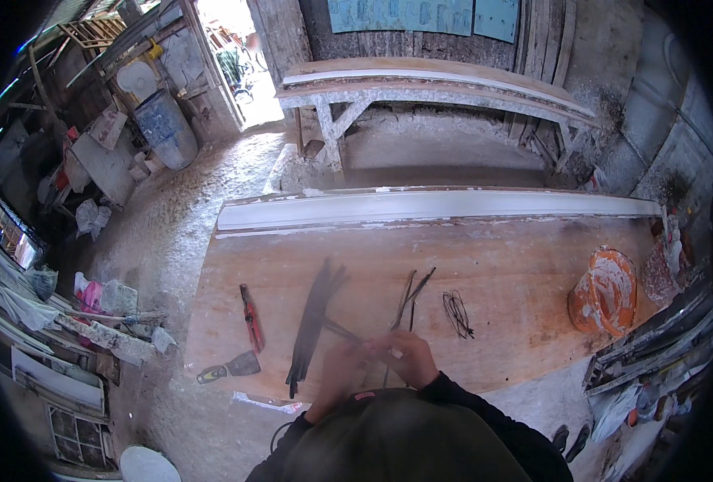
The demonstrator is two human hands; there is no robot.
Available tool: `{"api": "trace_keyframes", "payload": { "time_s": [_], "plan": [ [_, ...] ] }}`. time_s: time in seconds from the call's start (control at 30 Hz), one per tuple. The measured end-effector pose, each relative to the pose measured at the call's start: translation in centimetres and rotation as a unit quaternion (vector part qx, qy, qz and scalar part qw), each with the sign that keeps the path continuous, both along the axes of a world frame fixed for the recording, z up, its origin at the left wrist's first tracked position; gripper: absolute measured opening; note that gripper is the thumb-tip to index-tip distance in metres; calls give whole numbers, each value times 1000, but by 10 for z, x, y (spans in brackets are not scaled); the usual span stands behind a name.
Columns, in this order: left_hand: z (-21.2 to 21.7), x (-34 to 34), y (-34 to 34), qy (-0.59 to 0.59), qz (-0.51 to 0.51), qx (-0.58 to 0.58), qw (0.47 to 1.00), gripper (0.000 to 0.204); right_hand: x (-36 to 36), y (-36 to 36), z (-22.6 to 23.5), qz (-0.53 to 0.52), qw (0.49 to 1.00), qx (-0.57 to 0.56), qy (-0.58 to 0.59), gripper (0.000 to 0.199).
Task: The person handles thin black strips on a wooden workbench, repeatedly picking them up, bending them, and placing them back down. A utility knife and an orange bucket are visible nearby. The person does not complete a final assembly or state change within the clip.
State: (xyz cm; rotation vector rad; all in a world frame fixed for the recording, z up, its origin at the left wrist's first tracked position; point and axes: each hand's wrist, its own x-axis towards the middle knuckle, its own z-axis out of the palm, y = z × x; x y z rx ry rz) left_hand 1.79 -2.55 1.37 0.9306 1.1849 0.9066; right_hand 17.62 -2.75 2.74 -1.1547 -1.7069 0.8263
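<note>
Meeting closely, the fingers of the left hand (pixel 340 373) and right hand (pixel 409 358) were blurred; their grip could not be told. Just beyond, nearer the right hand, crossed dark strips (pixel 419 287) were slanted away rightward; leftward, a dark bundle (pixel 311 329) was laid fore-and-aft.

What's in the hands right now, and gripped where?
A dark strip seems pinched where the left hand and right hand meet; blur and the hands hide the exact spot, so which part is gripped can't be told.
</note>
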Motion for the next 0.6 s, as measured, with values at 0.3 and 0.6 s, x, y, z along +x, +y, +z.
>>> {"api": "trace_keyframes", "payload": {
  "time_s": [0.3, 0.6],
  "plan": [
    [-23, -6, -3, -107, 6, 39, 994, 18, -1, -1, 16, 35, 998, -40, 21, 24],
    [-1, 0, 5, -205, 43, -46, 977, 15, -1, 3, 23, 44, 999, -24, 19, 27]
  ]
}}
